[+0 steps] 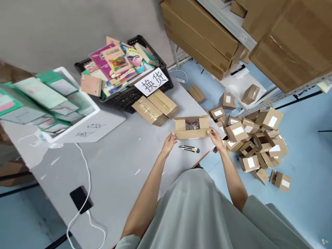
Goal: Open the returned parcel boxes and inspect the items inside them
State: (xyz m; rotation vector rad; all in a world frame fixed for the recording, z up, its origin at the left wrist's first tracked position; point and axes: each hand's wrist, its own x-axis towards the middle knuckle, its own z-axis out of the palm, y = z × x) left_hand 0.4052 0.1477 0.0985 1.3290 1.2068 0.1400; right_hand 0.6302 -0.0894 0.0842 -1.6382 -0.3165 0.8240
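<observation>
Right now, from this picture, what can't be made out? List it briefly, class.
All in the head view:
Contents of the open carton between the left hand and right hand: shiny material inside is too small to identify.
Print on white labels of floor boxes: too small.
Bottom of the black crate: hidden by piled packages.
Leftmost green box: cut off by the left edge.

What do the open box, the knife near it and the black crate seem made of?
Open box: looks like matte brown cardboard, with creased folding flaps.
Knife: probably smooth plastic outside, from its yellow-and-black casing.
Crate: likely plastic, given its molded-looking openwork; finish unclear.
</observation>
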